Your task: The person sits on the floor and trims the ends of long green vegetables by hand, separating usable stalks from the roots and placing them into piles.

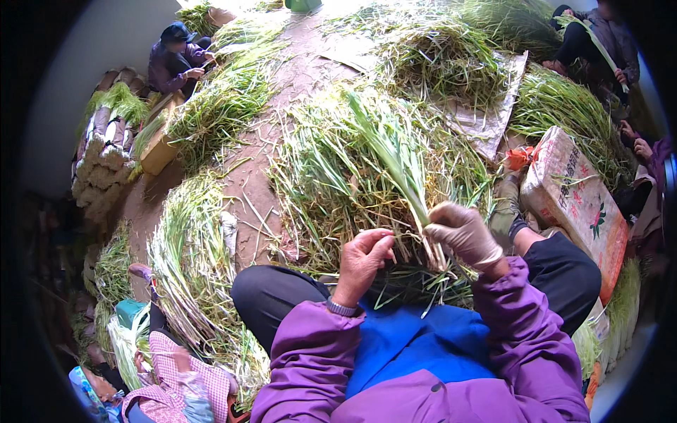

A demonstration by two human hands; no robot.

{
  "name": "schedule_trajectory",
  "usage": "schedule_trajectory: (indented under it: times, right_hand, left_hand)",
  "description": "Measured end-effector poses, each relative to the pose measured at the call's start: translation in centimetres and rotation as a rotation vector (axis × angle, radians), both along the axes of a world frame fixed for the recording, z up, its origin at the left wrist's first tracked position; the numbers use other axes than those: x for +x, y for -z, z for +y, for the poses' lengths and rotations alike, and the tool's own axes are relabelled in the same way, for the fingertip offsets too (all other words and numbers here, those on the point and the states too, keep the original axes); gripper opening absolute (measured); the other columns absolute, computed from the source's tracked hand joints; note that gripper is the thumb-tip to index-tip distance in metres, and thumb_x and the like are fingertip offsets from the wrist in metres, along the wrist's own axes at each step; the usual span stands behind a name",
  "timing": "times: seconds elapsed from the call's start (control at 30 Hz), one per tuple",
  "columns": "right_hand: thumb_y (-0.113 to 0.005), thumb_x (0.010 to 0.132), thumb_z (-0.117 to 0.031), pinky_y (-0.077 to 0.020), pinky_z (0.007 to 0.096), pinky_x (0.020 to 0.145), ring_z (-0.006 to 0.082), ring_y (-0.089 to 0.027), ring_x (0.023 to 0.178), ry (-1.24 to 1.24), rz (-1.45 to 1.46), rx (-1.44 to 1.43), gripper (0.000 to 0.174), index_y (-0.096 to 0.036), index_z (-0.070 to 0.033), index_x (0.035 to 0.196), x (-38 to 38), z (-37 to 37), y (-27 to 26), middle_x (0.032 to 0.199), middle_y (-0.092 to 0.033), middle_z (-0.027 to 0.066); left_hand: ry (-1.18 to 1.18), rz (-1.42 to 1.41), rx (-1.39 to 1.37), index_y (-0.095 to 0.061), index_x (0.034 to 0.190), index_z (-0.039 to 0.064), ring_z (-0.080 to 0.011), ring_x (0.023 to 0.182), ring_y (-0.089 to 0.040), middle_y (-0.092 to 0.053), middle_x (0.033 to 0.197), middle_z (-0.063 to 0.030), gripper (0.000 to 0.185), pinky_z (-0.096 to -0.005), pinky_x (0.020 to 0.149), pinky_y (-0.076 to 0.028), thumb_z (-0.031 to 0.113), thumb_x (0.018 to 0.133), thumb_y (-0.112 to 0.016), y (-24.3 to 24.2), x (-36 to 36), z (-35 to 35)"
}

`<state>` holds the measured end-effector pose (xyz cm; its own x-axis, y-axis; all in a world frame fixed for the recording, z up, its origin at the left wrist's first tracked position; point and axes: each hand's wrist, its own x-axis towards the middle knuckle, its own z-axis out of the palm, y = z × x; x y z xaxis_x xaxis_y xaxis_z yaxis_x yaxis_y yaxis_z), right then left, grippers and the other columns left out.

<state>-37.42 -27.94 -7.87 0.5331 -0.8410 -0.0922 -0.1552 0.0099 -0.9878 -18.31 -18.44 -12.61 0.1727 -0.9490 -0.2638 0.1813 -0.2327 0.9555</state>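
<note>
My right hand [465, 232], in a pale thin glove, is closed around the lower part of a bunch of long green leafy stalks [394, 158]. The leaves point up and away from me, and the pale stem ends hang below the glove. My bare left hand [367, 259], with a banded watch [341, 307] at the wrist, is just left of the stems. Its thumb and fingertips are pinched together; whether a thin strand is between them I cannot tell. Beyond both hands lies a large heap of green and yellowed stalks [328, 169], between my bent knees.
A printed foam box [574, 195] stands by my right leg. Another stalk pile [193, 254] lies left. Bundled stalks [108, 143] are stacked by the wall near a yellow container [158, 143]. Co-workers sit at upper left [177, 58], upper right [592, 47], right edge and lower left [174, 370].
</note>
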Motion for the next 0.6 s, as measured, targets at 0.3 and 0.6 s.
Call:
schedule_trajectory:
  times: [0.3,0.6]
  right_hand:
    - [-0.073,0.078,-0.016,-0.0497,0.0295,0.065,0.0157,-0.063,0.073,-0.112,0.09,-0.06,0.024,-0.061,-0.004,0.095,0.1,4.1,3.4,0.082,-0.065,0.0067]
    - [-0.061,0.089,-0.018,-0.051,0.0288,0.069,0.0168,-0.065,0.071,-0.168,-0.337,0.715,0.02,-0.06,-0.001,0.099,1.0,3.3,6.3,0.084,-0.068,0.0089]
  left_hand:
    - [-0.05,0.261,0.039,-0.065,0.095,0.003,-0.0042,0.055,-0.049,-0.058,0.068,0.0008,0.018,-0.0177,0.051,-0.04,0.019,0.088,-0.062,1.0,-1.4,0.6]
    - [-0.02,0.225,-0.032,-0.067,0.097,0.003,-0.0036,0.059,-0.047,-0.059,0.07,0.0024,0.015,-0.0183,0.054,-0.037,0.014,0.09,-0.059,0.4,-1.8,1.3]
